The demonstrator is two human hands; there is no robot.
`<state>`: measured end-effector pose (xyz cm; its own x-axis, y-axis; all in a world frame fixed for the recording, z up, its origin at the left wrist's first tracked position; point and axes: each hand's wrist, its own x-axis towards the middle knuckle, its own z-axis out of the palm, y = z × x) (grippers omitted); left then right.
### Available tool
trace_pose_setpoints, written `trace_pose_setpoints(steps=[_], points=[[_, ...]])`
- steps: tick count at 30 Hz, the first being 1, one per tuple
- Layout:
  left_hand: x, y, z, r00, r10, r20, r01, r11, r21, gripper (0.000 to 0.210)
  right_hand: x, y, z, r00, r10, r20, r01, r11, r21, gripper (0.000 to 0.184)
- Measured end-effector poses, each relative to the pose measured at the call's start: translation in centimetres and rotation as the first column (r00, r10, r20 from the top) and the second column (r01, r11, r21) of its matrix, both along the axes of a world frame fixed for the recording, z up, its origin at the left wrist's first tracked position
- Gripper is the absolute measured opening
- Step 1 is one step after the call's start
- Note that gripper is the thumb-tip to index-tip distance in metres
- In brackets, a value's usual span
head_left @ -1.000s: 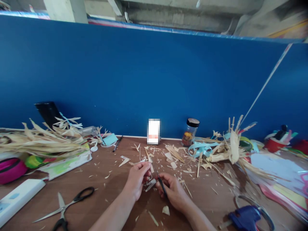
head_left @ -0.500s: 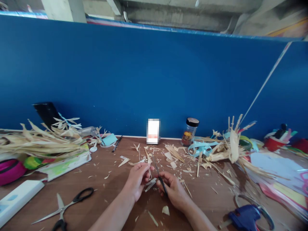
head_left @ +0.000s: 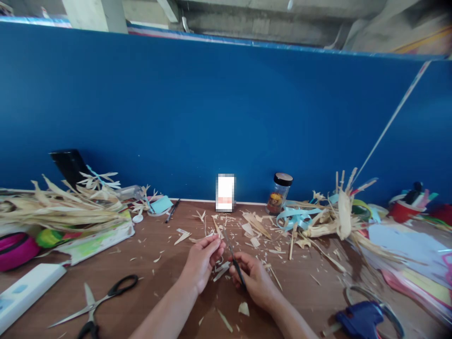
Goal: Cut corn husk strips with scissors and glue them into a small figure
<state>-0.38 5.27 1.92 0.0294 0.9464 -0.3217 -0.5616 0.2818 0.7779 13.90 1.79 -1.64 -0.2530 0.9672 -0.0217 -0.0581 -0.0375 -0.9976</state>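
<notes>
Scraps of pale dry husk (head_left: 259,225) all over a brown wood-look desk (head_left: 165,263)

Okay, so the action is right in the middle, both hands close together just above the mess. Right hand (head_left: 252,275) has its fingers curled snugly around a slim dark tool with a thin pointed tip (head_left: 238,273). The tip angles away from the person and slightly left, near the other hand's fingertips. Can't make out exactly what kind of tool it is, sorry.

Left hand (head_left: 203,263) is in a narrow pinch, thumb and index finger together. A pale narrow husk sliver (head_left: 218,230) shows just beyond those fingertips, but I can't tell whether it's pinched or just lying behind them.

Nearby on the left, big silver scissors with black handles (head_left: 92,307) lie with the blades spread, next to a white rectangular power strip (head_left: 35,289). Behind that there's a heap of long tan dried husks (head_left: 77,219).

Over on the right, a dark blue glue gun (head_left: 362,320) sits near the desk's front edge. Further back, a clear jar with a black lid (head_left: 277,200) stands by the tall blue partition (head_left: 226,108), with a tangle of light blue ribbon (head_left: 296,219) just beside it.
</notes>
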Motion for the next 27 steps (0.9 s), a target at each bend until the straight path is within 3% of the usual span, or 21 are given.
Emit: trace_pose_setpoints(steps=[11,27], points=[[-0.01,-0.32,0.65,1.000,-0.022,0.007,0.022,1.000,0.018,0.007,0.11,-0.07,0.07,0.999,0.017,0.037,-0.018,1.000,0.024,0.029],[-0.01,-0.09,0.02,0.999,-0.018,-0.051,0.020,0.999,0.031,0.006,0.14,-0.06,-0.06,0.998,0.011,0.057,-0.012,1.000,0.021,0.030]])
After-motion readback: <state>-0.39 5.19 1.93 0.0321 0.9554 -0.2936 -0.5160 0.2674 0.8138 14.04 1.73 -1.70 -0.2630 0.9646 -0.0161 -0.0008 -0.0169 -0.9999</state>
